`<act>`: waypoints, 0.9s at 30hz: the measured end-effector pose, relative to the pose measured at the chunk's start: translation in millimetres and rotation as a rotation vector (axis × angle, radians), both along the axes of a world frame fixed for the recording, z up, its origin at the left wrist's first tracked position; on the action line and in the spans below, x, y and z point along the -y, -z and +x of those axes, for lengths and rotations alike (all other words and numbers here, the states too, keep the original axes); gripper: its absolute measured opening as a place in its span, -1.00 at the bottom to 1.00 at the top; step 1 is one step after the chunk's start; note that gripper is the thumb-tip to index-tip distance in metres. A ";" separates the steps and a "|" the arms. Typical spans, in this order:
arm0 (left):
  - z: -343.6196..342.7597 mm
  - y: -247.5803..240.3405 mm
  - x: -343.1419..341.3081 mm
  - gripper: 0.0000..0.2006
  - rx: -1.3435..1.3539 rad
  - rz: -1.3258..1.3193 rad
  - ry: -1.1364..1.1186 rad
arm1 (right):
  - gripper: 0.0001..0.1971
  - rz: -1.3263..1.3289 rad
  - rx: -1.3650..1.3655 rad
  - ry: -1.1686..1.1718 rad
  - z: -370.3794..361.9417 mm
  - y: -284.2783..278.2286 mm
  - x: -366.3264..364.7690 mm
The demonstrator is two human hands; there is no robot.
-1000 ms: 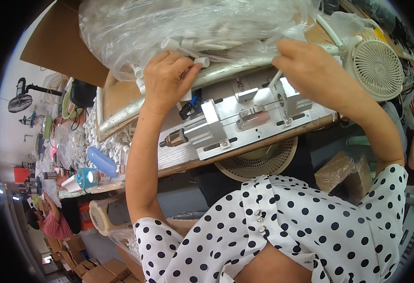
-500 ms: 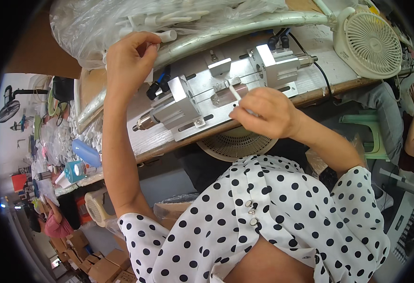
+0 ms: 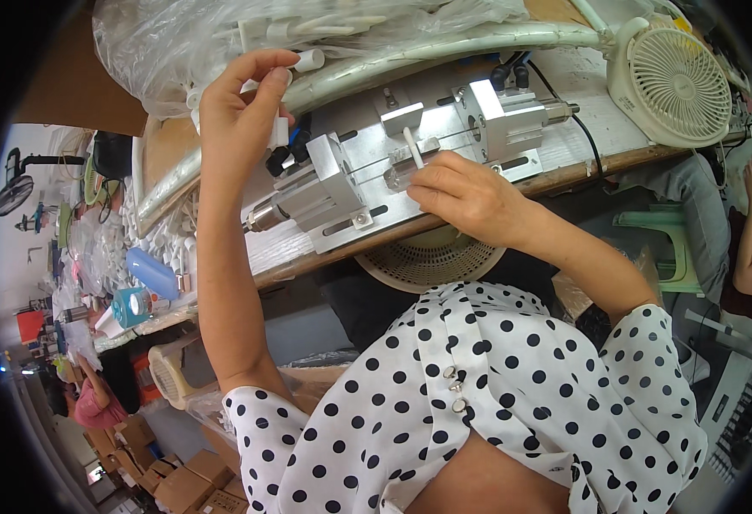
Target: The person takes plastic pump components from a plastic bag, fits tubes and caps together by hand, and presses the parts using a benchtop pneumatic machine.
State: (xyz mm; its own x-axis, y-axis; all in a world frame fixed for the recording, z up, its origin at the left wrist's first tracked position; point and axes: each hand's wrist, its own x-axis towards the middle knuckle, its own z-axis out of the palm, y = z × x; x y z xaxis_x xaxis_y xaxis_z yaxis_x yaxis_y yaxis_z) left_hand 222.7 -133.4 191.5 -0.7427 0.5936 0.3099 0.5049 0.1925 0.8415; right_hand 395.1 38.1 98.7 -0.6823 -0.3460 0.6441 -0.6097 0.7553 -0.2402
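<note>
The right hand [image 3: 470, 193] lay on the metal jig [image 3: 410, 158], fingers pressed together, pinching a thin white rod [image 3: 412, 147] that stood tilted between the jig's two blocks. Farther up, the left hand [image 3: 243, 107] pinched a small white tube [image 3: 307, 60] at the edge of a clear bag [image 3: 179, 43] of parts. A white fan [image 3: 676, 81] stood beyond, at the right.

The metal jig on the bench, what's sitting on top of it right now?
A thin white stick stands in the middle of the jig, where the right hand rests. The hand covers the jig's near edge, so anything there is hidden.
</note>
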 end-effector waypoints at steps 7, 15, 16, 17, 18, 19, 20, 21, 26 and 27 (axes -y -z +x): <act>15.6 3.3 0.9 -0.80 0.112 0.121 0.045 | -0.88 0.024 -0.079 -0.015 -7.5 -7.5 -7.0; 0.0 15.8 7.6 -0.79 0.161 0.192 0.002 | -0.80 0.096 -0.066 -0.003 -15.3 -11.9 -5.4; 0.1 13.9 13.5 -0.80 0.134 0.226 0.010 | -0.80 0.083 -0.075 -0.034 -15.7 -17.8 -2.8; -1.6 14.2 19.7 -0.81 0.110 0.261 0.026 | -0.77 0.090 -0.027 -0.012 -14.1 -23.5 -2.6; -3.0 12.4 29.1 -0.81 0.103 0.253 0.001 | -0.74 0.099 0.021 0.007 -12.9 -26.8 -2.2; -4.7 10.1 35.8 -0.82 0.083 0.329 0.000 | -0.67 0.103 0.031 0.011 -12.4 -26.9 -3.8; -6.0 7.8 43.8 -0.82 0.061 0.404 -0.001 | -0.67 0.098 0.026 -0.010 -12.5 -29.3 -3.8; -8.3 5.1 56.4 -0.80 0.016 0.428 -0.064 | -0.65 0.112 0.036 0.002 -12.8 -32.5 -3.0; -4.3 9.7 118.4 -0.75 -0.001 0.551 -0.262 | -0.58 0.156 0.078 0.038 -10.8 -34.5 -1.6; -6.2 15.3 135.6 -0.78 0.102 0.495 -0.256 | -0.58 0.155 0.096 0.037 -10.3 -34.5 -1.8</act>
